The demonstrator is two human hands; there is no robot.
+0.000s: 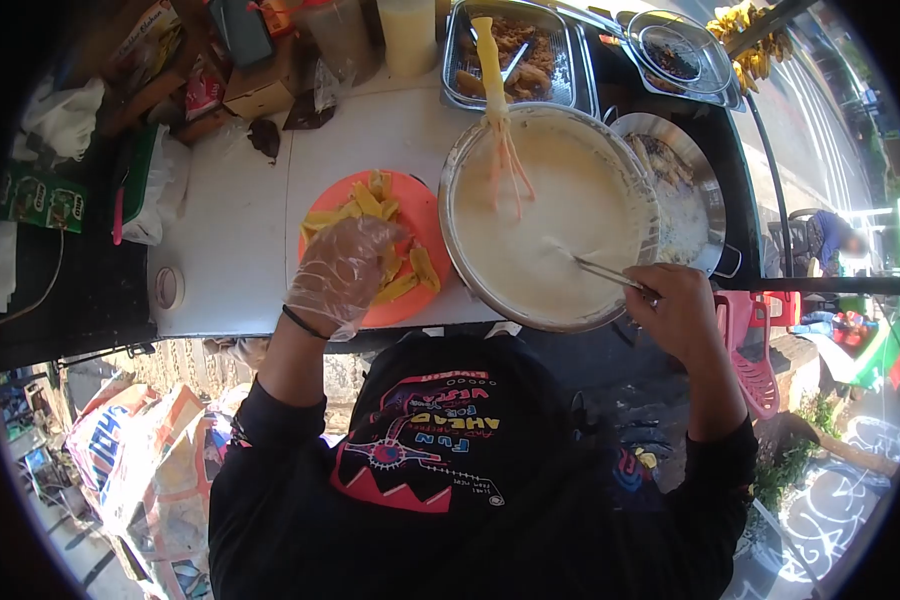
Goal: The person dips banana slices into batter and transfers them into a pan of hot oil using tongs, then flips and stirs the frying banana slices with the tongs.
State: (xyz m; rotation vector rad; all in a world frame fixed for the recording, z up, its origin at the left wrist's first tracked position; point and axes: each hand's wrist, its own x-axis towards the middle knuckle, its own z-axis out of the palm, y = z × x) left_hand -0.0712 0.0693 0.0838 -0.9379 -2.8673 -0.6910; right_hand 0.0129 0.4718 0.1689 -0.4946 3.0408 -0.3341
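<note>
My left hand (pixel 350 262), in a clear plastic glove, reaches over an orange plate (pixel 425 205) piled with yellow banana pieces (pixel 410 280). Its fingers are bent together among the pieces, and whatever they pinch is hidden. In my bare right hand (pixel 670 305) is a pair of metal tongs (pixel 610 272), closed around by the fingers, with the tips dipping into pale batter (pixel 560 215). The batter fills a large metal bowl (pixel 451 245). A yellow-handled whisk (pixel 492 75) leans on the bowl's far rim, its wires down in the batter.
Behind the bowl is a metal tray (pixel 582 60) of fried food. A pan of oil (pixel 705 210) with frying pieces sits right of it, below a strainer (pixel 675 45). Boxes (pixel 260 90) and tubs (pixel 408 40) line the back left. A pink plastic chair (pixel 750 370) stands at right.
</note>
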